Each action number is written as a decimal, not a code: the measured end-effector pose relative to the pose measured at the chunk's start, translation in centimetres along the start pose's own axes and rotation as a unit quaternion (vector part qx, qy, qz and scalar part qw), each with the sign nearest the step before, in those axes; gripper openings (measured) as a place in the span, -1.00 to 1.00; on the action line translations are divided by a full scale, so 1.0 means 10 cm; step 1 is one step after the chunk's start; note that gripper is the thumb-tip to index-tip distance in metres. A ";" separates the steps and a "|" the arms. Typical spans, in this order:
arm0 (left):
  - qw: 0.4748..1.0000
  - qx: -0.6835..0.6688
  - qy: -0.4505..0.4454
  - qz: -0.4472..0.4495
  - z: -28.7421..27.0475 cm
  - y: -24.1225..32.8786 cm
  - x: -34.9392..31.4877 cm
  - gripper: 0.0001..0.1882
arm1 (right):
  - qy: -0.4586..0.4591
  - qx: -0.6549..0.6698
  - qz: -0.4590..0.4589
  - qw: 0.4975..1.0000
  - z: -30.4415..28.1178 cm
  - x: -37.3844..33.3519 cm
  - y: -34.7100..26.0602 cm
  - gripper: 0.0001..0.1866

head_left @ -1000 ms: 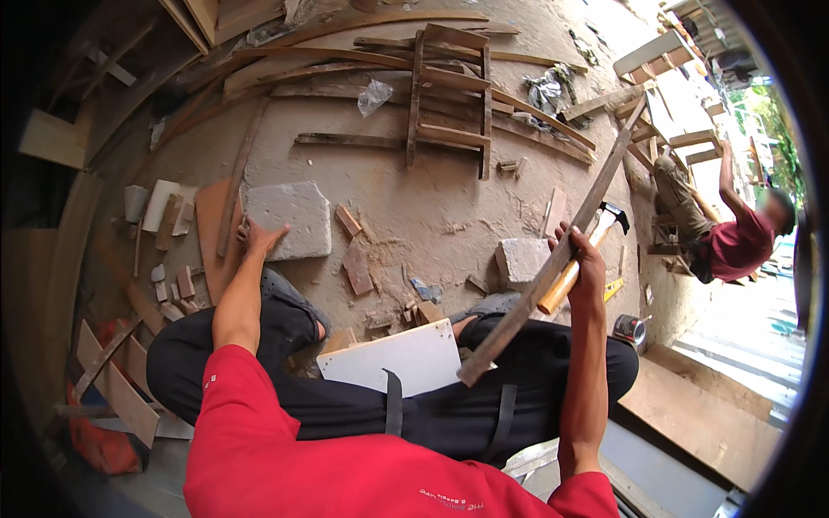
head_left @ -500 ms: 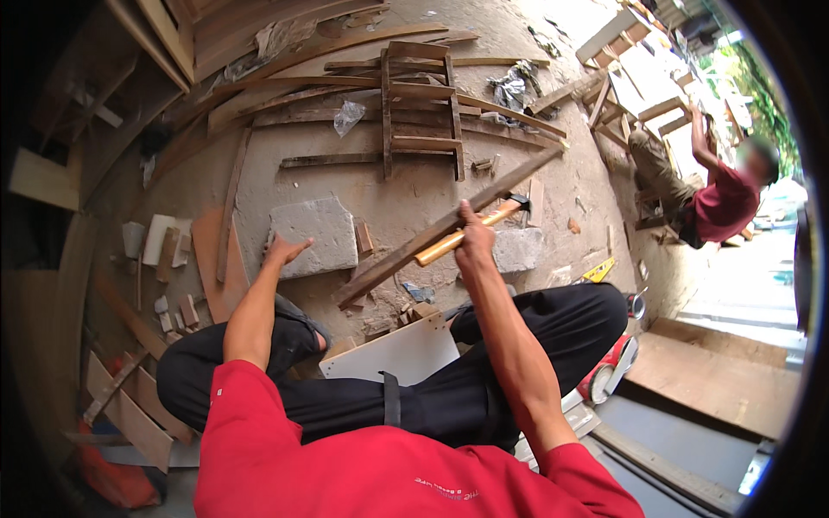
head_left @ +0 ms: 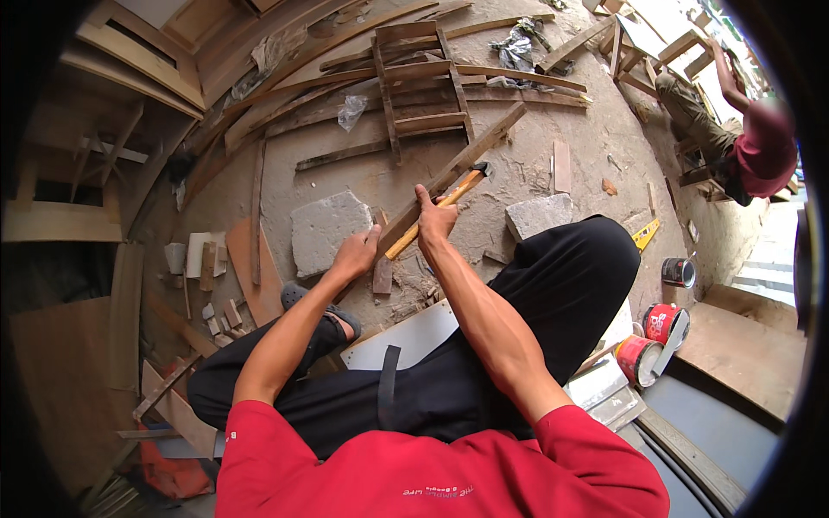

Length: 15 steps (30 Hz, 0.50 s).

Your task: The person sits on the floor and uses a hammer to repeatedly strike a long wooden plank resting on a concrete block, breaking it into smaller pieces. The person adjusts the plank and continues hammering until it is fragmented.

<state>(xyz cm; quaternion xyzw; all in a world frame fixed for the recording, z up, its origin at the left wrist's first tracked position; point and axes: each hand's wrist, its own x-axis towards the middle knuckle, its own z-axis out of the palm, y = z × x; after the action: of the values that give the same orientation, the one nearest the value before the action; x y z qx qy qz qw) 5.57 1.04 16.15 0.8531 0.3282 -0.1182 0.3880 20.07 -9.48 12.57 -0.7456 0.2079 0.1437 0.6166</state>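
Note:
A long brown wooden strip [head_left: 490, 142] slants up and to the right in front of me. My right hand [head_left: 437, 220] is closed around it and also around a hammer [head_left: 458, 190] with an orange-yellow wooden handle and dark head, lying alongside the strip. Near the strip's lower end, my left hand [head_left: 356, 254] grips it, fingers partly hidden. A rough grey stone slab [head_left: 328, 233] lies on the ground just beyond my left hand. Below the hands, a white board [head_left: 406, 338] rests between my legs.
A ladder-like wooden frame [head_left: 423, 71] lies ahead among long planks. Right are another slab [head_left: 540, 214], a yellow triangular tool [head_left: 645, 234], a dark can [head_left: 679, 272] and red cans [head_left: 663, 323]. Wood offcuts [head_left: 207, 263] lie left. A person [head_left: 764, 151] sits far right.
My left hand has moved right from the slab to the strip's lower end. My right hand, with strip and hammer, has shifted left. My right knee has risen, and the view has turned.

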 end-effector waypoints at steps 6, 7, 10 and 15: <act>0.984 0.152 0.070 0.066 -0.05 -0.02 -0.03 -0.29 | -0.071 0.009 0.001 0.997 -0.27 0.33 0.29 -0.55; 0.976 0.189 0.078 0.074 -0.12 -0.21 0.00 -0.31 | -0.086 0.032 0.004 0.996 -0.34 0.27 0.31 -0.57; 0.954 0.277 0.079 0.082 -0.28 -0.68 0.11 -0.32 | -0.107 0.115 0.049 0.986 -0.58 0.21 0.25 -0.60; 0.939 0.307 0.080 0.132 -0.29 -1.08 0.24 -0.41 | -0.117 0.062 0.082 0.988 -1.03 0.36 0.31 -0.55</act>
<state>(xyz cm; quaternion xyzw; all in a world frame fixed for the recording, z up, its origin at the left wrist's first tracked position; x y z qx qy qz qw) 0.23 9.53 10.69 0.9730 0.1909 -0.0920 0.0919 21.28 -20.50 10.26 -0.6640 0.2032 0.2672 0.6682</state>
